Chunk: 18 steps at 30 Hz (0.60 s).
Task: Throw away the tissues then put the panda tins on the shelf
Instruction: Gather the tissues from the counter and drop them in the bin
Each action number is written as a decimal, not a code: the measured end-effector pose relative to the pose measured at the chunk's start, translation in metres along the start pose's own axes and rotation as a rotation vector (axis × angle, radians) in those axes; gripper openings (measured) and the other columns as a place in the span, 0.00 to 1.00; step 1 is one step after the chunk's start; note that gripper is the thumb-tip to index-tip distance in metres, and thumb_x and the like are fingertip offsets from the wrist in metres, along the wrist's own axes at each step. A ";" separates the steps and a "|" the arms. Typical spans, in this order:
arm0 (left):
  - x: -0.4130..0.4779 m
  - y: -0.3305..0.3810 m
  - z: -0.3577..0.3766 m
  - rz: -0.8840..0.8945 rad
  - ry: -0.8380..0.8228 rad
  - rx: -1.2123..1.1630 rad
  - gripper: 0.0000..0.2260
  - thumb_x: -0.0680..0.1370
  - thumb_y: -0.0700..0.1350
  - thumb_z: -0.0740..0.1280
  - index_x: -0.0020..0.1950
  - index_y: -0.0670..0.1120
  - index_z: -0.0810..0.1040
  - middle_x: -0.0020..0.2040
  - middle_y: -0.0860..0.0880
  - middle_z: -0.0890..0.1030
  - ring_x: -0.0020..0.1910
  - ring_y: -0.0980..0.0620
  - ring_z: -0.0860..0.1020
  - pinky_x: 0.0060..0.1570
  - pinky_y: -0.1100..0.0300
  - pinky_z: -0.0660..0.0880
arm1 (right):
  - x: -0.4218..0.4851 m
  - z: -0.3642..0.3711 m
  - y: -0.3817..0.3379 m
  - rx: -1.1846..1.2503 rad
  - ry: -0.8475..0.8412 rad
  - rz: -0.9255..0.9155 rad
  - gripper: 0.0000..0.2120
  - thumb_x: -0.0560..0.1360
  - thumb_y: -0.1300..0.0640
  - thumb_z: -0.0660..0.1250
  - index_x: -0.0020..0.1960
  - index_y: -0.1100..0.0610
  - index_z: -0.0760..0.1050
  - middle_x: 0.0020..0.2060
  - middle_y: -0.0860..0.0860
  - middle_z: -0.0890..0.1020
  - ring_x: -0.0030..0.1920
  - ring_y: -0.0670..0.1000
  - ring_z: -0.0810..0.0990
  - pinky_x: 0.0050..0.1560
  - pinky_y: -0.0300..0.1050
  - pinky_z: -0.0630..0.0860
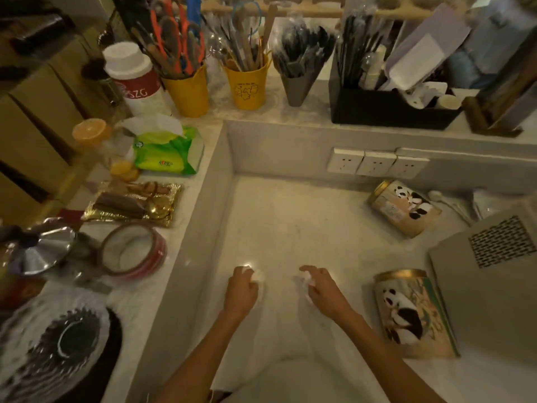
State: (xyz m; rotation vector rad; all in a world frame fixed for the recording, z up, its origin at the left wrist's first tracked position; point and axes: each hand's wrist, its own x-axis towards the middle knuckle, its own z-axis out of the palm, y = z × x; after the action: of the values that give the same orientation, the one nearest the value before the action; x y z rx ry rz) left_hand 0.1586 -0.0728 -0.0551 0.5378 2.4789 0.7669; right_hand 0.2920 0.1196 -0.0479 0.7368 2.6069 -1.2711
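Note:
Both my hands rest low on the pale counter (284, 228). My left hand (241, 289) is closed over a crumpled white tissue (258, 275) that pokes out past its fingers. My right hand (321, 286) pinches a second white tissue (307, 279) at its fingertips. Two panda tins lie on their sides to the right: one (405, 207) near the back by the wall sockets, the other (412, 312) closer to me beside a grey machine. No bin is in view.
A raised ledge (203, 216) on the left carries a green tissue pack (168, 152), a gold snack tray (133, 203), a tape roll (133, 251) and glass dishes (55, 344). Yellow utensil cups (247, 85) and a black organiser (392, 109) line the back shelf. The grey vented machine (491, 280) stands at right.

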 end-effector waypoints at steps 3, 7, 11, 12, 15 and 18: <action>-0.043 -0.007 -0.004 0.020 0.027 -0.169 0.18 0.77 0.30 0.62 0.65 0.40 0.79 0.69 0.44 0.76 0.68 0.46 0.74 0.68 0.59 0.67 | -0.029 0.003 0.005 0.032 0.026 -0.107 0.21 0.81 0.63 0.61 0.72 0.53 0.67 0.65 0.53 0.75 0.61 0.54 0.76 0.60 0.42 0.72; -0.093 -0.018 0.000 -0.133 -0.010 -0.310 0.11 0.78 0.33 0.64 0.55 0.40 0.84 0.56 0.43 0.84 0.56 0.45 0.81 0.56 0.58 0.76 | -0.064 0.013 0.010 0.180 0.027 -0.070 0.18 0.81 0.64 0.60 0.64 0.44 0.73 0.60 0.53 0.73 0.52 0.45 0.78 0.42 0.38 0.83; -0.147 -0.020 0.010 -0.286 0.004 -0.395 0.08 0.78 0.33 0.63 0.47 0.37 0.83 0.49 0.39 0.83 0.51 0.42 0.80 0.47 0.59 0.74 | -0.099 0.024 0.025 0.066 0.008 -0.116 0.14 0.80 0.67 0.60 0.56 0.52 0.78 0.58 0.56 0.77 0.52 0.45 0.75 0.54 0.29 0.74; -0.162 -0.020 0.014 -0.327 0.024 -0.437 0.07 0.78 0.33 0.63 0.47 0.37 0.82 0.49 0.39 0.81 0.51 0.41 0.79 0.47 0.58 0.73 | -0.107 0.026 0.029 0.043 -0.013 -0.116 0.11 0.79 0.65 0.61 0.56 0.55 0.79 0.57 0.57 0.78 0.54 0.48 0.75 0.60 0.36 0.72; -0.212 -0.019 0.021 -0.454 0.024 -0.532 0.12 0.79 0.33 0.62 0.61 0.41 0.72 0.58 0.44 0.71 0.60 0.43 0.72 0.53 0.58 0.70 | -0.122 0.032 0.038 0.040 -0.119 -0.131 0.10 0.77 0.60 0.65 0.57 0.58 0.79 0.57 0.58 0.79 0.58 0.54 0.77 0.66 0.51 0.73; -0.271 -0.017 0.029 -0.577 -0.012 -0.571 0.28 0.76 0.35 0.65 0.74 0.43 0.58 0.67 0.46 0.62 0.70 0.45 0.64 0.62 0.57 0.65 | -0.137 0.049 0.039 0.018 -0.282 -0.227 0.11 0.79 0.65 0.65 0.59 0.56 0.78 0.60 0.58 0.76 0.59 0.53 0.77 0.66 0.46 0.73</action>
State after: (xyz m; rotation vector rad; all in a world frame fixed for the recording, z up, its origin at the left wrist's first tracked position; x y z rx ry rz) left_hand 0.3888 -0.2080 0.0034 -0.3598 2.0845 1.1337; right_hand 0.4262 0.0524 -0.0600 0.2439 2.5003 -1.3463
